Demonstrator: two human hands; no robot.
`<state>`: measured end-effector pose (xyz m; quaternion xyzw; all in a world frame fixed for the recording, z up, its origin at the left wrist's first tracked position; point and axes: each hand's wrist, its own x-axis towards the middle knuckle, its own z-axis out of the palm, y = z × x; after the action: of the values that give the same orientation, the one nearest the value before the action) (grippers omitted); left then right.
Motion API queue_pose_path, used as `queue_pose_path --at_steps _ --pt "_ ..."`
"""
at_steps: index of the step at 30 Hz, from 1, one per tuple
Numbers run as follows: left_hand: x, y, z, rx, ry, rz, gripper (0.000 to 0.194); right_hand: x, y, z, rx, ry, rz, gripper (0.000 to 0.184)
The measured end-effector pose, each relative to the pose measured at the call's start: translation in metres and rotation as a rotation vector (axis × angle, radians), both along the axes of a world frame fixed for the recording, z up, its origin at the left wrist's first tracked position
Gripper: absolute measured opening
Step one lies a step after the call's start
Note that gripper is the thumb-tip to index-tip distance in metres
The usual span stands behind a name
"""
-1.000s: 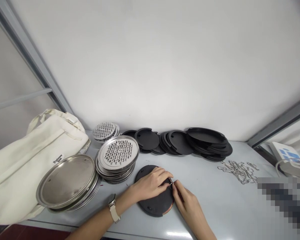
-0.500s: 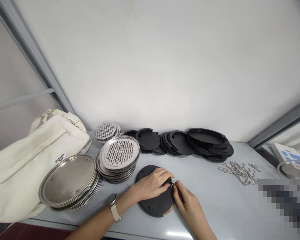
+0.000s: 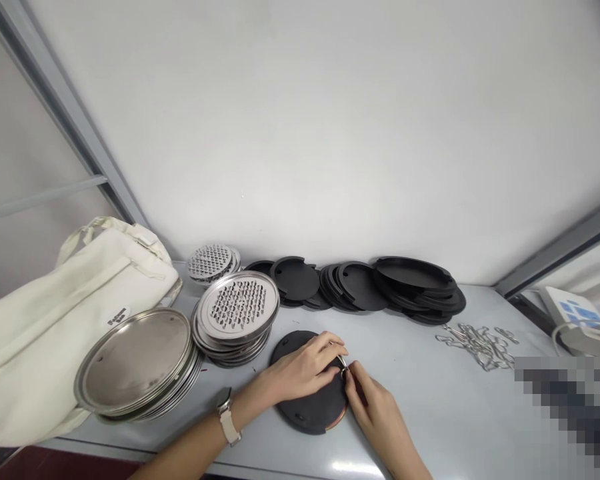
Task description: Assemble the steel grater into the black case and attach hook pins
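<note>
Barely shifted since the earlier frame. On the pale grey flat table [image 3: 430, 400], at six o'clock, bracing the round matte-black disc [image 3: 316, 408] beneath the left hand [image 3: 303, 368], seemingly for steadiness. Near its three-o'clock rim, clamping a small silvery metal clip [image 3: 343, 362] with left and right hand [image 3: 380, 408] fingertips, probably for control.

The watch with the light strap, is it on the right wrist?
No, the watch is on the left wrist.
</note>
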<state>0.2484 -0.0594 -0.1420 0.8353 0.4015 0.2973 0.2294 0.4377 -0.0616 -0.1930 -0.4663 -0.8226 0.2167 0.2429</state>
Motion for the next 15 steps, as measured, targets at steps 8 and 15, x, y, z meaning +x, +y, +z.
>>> queue_pose_path --at_steps 8,15 --pt "0.0 -0.0002 0.0002 -0.018 -0.026 -0.01 0.034 -0.0002 0.0005 -0.0008 0.025 0.012 0.006 0.019" --pt "0.0004 -0.0004 0.0017 -0.019 -0.004 -0.022 0.034 0.0014 0.0006 -0.0026 0.028 0.009 0.011 0.018"
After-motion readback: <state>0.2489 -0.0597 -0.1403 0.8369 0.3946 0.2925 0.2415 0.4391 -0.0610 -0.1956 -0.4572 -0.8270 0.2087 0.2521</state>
